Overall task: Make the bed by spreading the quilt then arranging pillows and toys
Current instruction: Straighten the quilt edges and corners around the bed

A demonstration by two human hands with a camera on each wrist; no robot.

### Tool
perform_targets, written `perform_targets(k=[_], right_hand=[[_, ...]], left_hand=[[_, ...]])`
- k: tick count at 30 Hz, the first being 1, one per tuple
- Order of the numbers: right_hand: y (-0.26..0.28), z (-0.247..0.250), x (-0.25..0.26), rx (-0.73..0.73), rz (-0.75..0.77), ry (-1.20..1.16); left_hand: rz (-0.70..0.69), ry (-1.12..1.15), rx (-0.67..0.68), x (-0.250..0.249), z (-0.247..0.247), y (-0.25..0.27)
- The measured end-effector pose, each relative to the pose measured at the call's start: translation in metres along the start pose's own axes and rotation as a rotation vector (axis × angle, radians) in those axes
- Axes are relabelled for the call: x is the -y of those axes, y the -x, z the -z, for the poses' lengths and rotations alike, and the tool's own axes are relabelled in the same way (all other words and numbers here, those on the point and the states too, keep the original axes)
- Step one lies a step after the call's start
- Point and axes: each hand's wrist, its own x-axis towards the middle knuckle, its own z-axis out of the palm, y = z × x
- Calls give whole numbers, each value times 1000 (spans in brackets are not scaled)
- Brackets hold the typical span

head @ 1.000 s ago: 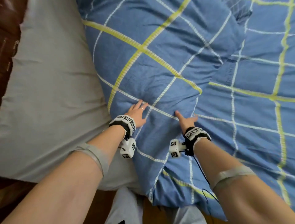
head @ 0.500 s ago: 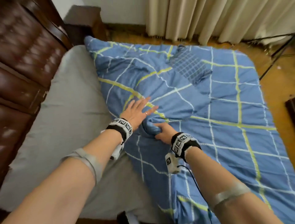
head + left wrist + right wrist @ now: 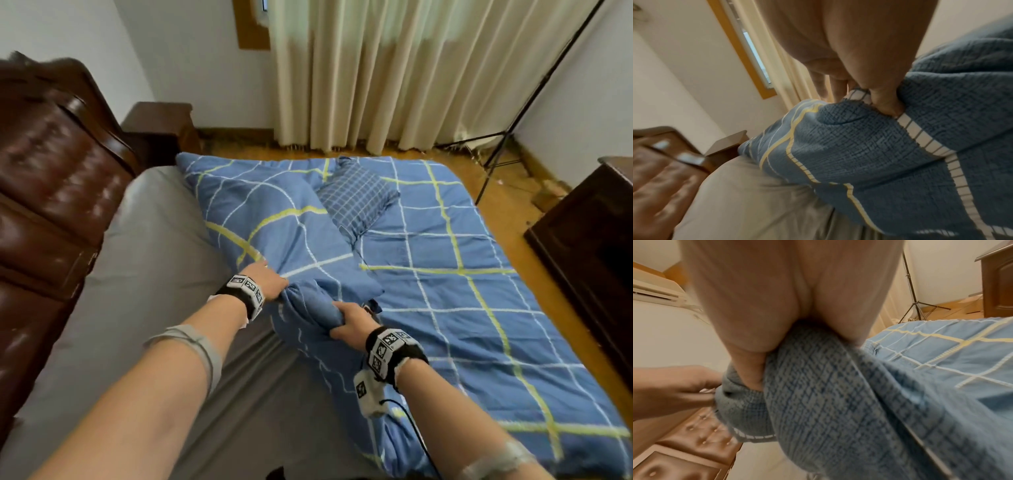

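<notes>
- The quilt [image 3: 445, 274] covers most of the bed, but its head-end edge is folded back and bunched, leaving the grey sheet [image 3: 144, 274] bare beside the headboard [image 3: 51, 178].
- Left hand [image 3: 265, 282] and right hand [image 3: 349, 320] each have fingers curled tight round a gathered wad of that edge, close together.
- By my reckoning the spreading is partly done; that edge needs pulling out flat.
- A checked pillow [image 3: 356, 197] lies tucked in the folds, not yet arranged. I see no toys.
</notes>
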Motion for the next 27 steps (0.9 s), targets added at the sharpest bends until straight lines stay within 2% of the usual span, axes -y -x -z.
perform_targets(k=[3,8,13,15,19,27], right_hand=[[8,-29,20,-7,22,-13],[15,-92,67,49,106,11],[26,-144,131,76,223,116],[21,-159,161,85,227,177],[9,-205,216,104,198,247],[5,-335,316,130,72,279]], left_hand=[[66,84,72,6,-29,47],[246,229,115,5,-75,139],[387,382,84,26,-124,215],[420,437,59,39,-149,240],[403,505,-11,67,-207,274],[295,715,-55,120,-345,356]])
